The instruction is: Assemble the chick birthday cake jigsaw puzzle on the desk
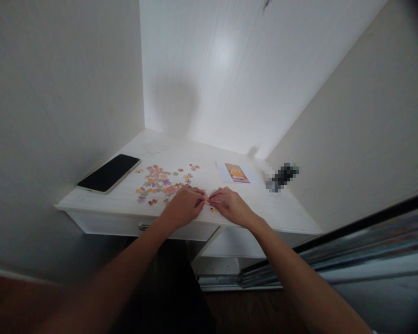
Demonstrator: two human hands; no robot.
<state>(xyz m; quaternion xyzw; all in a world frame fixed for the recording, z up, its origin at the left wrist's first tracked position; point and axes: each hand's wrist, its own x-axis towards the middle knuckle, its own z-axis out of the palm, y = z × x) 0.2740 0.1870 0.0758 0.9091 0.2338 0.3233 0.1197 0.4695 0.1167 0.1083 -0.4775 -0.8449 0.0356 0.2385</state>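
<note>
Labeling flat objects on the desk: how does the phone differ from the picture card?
The phone is dark with a pale edge and lies at the desk's left; the picture card is white with a colourful print and lies toward the right. The phone looks larger and thicker than the card. Both lie flat and untouched on the white desk.

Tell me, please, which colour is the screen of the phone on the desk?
Black; the phone lies dark-screened at the desk's left end, clearest in the head view.
</note>
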